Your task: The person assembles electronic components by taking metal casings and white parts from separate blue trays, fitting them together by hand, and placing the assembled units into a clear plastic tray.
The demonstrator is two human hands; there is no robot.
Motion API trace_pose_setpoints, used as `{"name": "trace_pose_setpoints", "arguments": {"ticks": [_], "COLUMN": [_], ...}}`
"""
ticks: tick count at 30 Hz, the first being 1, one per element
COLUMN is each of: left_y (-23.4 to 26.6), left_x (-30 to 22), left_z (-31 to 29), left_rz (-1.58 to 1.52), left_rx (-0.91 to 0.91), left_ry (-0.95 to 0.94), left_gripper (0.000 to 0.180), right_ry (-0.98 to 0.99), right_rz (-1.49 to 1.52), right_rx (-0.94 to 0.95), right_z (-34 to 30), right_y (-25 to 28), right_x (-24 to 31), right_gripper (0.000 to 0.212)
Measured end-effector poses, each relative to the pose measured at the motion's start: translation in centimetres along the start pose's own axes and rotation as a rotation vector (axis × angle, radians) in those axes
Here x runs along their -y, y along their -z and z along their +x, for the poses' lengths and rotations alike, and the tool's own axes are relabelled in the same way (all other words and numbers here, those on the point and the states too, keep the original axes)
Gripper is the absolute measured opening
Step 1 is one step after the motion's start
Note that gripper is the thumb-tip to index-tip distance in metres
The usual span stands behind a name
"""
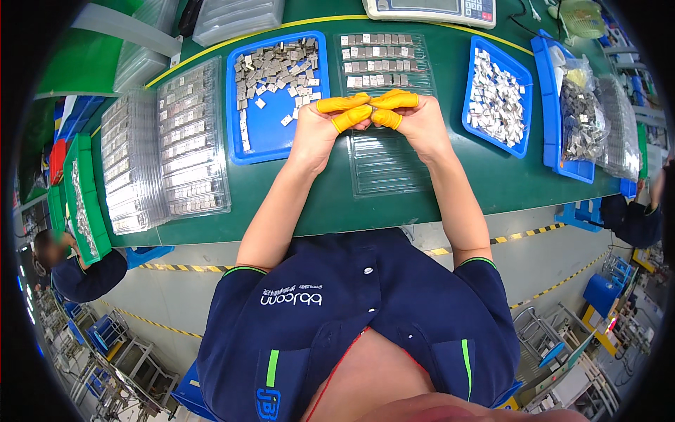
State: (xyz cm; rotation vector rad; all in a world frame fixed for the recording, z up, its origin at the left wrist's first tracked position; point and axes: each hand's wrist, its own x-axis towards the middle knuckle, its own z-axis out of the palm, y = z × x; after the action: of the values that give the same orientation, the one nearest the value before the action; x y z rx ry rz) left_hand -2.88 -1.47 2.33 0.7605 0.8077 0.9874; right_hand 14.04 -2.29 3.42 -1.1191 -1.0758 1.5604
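Observation:
My left hand [329, 121] and my right hand [415, 121] meet fingertip to fingertip, with yellow finger cots on thumbs and index fingers. Both are closed in a pinch; whatever small piece lies between the tips is too hidden to make out. Below them is a clear ribbed plastic tray [389, 172], its far part filled with rows of small metal connector pieces [380, 51]. Left of my hands, a blue tray [275, 152] holds loose metal connector pieces [271, 67]. To the right, another blue tray [466, 105] carries many small white-and-silver pieces [496, 98].
Stacked clear trays of parts [190, 141] stand at the left, beside a green bin [102, 239]. A scale [432, 10] sits at the far edge. On the right are a blue bin [552, 144] with bagged parts and more clear trays [619, 126]. Co-workers [88, 278] sit at both sides.

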Motion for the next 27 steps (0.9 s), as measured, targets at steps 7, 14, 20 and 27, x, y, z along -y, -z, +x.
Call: {"name": "trace_pose_setpoints", "arguments": {"ticks": [7, 14, 20, 27], "left_y": [-0.4, 0.1, -0.1, -1.3], "left_x": [-0.3, -0.2, -0.6, -0.8], "left_z": [0.9, 0.3, -0.1, -0.6], "left_rz": [0.382, 0.846, 0.852, 0.915], "left_rx": [-0.24, -0.068, 0.069, -0.015], "left_ry": [-0.323, -0.396, -0.393, -0.363], "left_gripper": [0.017, 0.019, 0.011, 0.011], "right_ry": [0.349, 0.614, 0.71, 0.734], "right_rz": [-0.323, -0.654, -0.867, -0.98], "right_rx": [-0.374, -0.33, -0.233, -0.218], "right_z": [0.5, -0.8, -0.9, -0.7], "right_y": [-0.9, -2.4, -1.2, 0.0], "right_x": [-0.7, -0.6, 0.4, -0.7], "right_gripper": [0.015, 0.024, 0.018, 0.016]}}
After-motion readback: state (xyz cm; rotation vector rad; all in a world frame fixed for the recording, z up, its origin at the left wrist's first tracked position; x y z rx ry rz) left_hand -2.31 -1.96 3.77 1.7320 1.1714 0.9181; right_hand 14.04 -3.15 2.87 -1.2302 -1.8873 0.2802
